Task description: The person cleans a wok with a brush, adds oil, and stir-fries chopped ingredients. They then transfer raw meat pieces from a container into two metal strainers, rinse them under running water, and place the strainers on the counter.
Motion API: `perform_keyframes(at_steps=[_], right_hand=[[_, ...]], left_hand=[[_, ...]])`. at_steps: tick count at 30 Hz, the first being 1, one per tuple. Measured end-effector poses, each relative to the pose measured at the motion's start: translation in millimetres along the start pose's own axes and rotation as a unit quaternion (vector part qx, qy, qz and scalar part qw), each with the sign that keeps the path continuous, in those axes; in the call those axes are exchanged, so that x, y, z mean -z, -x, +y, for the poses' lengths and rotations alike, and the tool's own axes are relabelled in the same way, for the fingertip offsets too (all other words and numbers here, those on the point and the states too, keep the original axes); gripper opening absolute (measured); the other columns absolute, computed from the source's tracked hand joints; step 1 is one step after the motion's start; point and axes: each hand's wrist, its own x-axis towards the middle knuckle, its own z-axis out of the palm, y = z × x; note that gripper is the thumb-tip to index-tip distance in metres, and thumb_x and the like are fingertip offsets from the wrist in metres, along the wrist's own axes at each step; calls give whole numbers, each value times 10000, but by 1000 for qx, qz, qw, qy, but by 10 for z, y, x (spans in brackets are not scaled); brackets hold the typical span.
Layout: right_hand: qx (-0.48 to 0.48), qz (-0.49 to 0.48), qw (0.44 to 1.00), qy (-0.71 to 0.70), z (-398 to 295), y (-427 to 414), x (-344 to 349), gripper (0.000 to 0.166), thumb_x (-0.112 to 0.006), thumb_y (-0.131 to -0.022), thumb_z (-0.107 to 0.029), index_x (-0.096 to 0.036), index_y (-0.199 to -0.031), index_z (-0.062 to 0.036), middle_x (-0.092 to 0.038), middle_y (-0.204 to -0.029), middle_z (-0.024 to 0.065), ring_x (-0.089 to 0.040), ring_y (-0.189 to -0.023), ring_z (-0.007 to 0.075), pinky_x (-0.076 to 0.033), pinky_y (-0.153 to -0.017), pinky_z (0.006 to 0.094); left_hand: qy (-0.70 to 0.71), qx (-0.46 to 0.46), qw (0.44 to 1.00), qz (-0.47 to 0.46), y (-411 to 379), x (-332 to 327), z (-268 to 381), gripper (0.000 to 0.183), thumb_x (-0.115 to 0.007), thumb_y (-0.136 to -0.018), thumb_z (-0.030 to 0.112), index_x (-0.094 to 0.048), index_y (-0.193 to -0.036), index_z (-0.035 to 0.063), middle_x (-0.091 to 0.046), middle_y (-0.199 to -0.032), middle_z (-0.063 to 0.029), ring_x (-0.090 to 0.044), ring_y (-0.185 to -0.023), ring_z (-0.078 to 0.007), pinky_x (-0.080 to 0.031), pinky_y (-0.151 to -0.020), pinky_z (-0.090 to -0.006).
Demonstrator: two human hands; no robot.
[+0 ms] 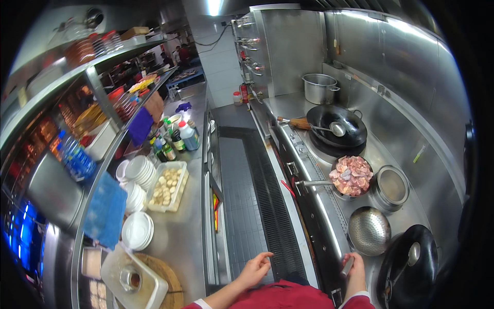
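My left hand (255, 269) hangs over the floor in front of me, its fingers partly curled, with nothing in it. At the stove's edge, my right hand (355, 266) grips a metal handle (347, 267), which appears to belong to the perforated strainer ladle (369, 231) just beyond it. A dark wok (420, 255) with a ladle (413, 253) in it lies to the right of that hand. Farther up, raw meat pieces (351, 175) fill a long-handled round vessel, beside a lidded or strainer-topped metal pot (393, 185). A second wok (347, 135) holds another ladle (337, 129).
A stockpot (320, 89) stands at the stove's far end. Across the aisle (247, 185), the steel counter (189, 231) bears white bowls (137, 231), a tub of pale round pieces (168, 186), bottles (188, 135) and a wooden board (173, 278). A shelf (87, 216) overhangs the counter.
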Motion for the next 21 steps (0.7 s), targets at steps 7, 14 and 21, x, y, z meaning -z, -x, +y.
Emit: perform_keyframes(at_steps=[7, 14, 21], right_hand=[[488, 281, 732, 384, -323, -530, -48, 246, -621, -802, -57, -600, -1022, 50, -641, -929, 121, -624, -858, 246, -491, -819, 311], [284, 28, 916, 281, -554, -499, -1427, 197, -556, -892, -69, -595, -1080, -28, -621, -870, 56, -594, -720, 109, -475, -552, 223], [247, -58, 934, 252, -377, -722, -2392, 214, -561, -898, -71, -580, -1105, -21, -637, -908, 65, -612, -743, 130, -497, -590, 230]], left_hand=[[43, 43, 998, -12, -1241, -82, 10, 348, -510, -928, 78, -487, -1263, -15, -538, -789, 1, -545, -650, -67, -481, -607, -238], [-87, -37, 995, -36, -2724, -181, 167, 391, -531, -889, 76, -484, -1267, -14, -588, -945, -67, -608, -830, -150, -512, -757, -284], [-332, -216, 918, 5, -4285, -415, 125, 512, -619, -789, 177, -510, -1255, -5, -494, -1288, -196, -456, -1217, -369, -377, -1035, -427]])
